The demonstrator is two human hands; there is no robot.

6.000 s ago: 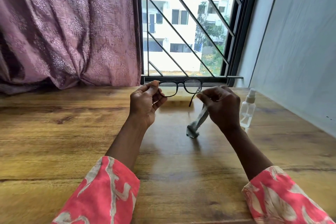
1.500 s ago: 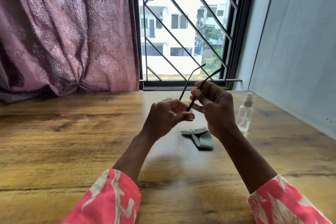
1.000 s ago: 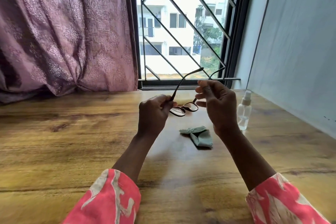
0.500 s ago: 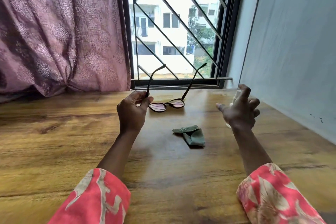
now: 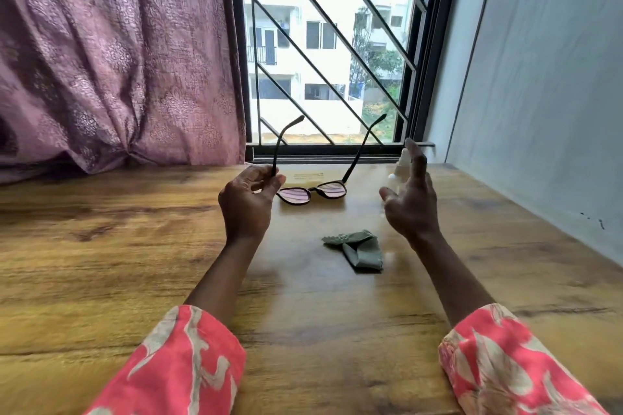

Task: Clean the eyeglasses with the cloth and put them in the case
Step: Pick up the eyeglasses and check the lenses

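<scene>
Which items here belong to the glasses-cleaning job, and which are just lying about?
Job:
- eyeglasses, one temple held by the left hand
- cloth, crumpled on the table
- spray bottle, behind the open right hand; likely lens cleaner

Bystanders:
- curtain
- window grille

No case visible.

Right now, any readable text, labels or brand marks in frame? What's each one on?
None legible.
Pale sticker on the table behind the eyeglasses: printed lines, too small and blurred to read.
Spray bottle, mostly hidden behind the right hand: no label visible.
Cloth: no print visible.
</scene>
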